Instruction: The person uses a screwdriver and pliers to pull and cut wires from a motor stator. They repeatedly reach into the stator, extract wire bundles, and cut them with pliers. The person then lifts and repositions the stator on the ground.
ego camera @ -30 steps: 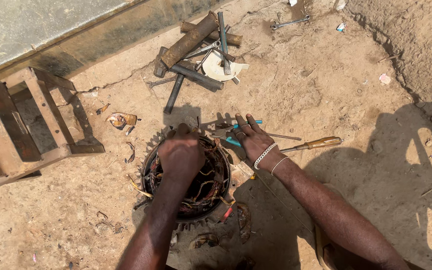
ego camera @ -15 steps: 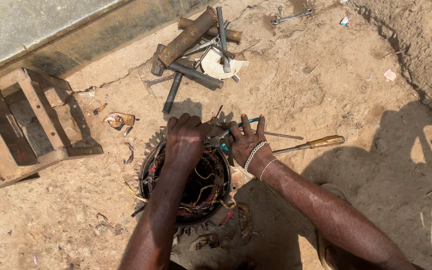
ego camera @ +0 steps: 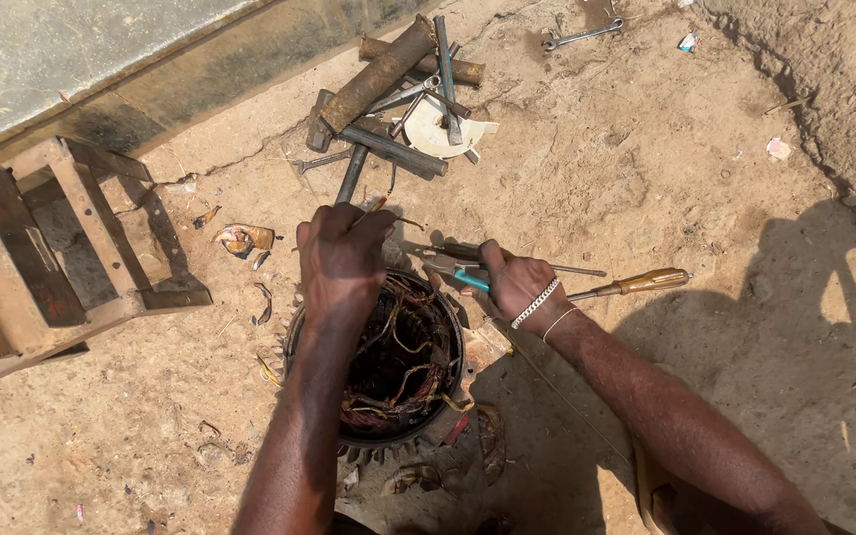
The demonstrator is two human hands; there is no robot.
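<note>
A round, finned motor stator (ego camera: 388,372) stands on sandy ground, its bore full of tangled copper winding wires. My left hand (ego camera: 341,260) rests on its far rim, fingers closed around a bundle of wires (ego camera: 378,210) pulled up from it. My right hand (ego camera: 515,285) is closed on pliers with blue handles (ego camera: 453,269), jaws pointing left toward the stator's upper right rim. A bracelet is on that wrist.
A wooden-handled screwdriver (ego camera: 636,285) lies right of my right hand. A pile of rusty pipes, rods and wrenches (ego camera: 398,99) lies beyond the stator. A rusty metal frame (ego camera: 52,258) sits at left, a spanner (ego camera: 582,36) far back, wire scraps (ego camera: 240,238) around.
My left hand moved from the stator's middle to its far rim and took up wires. My right hand closed on the pliers and brought them toward the stator.
</note>
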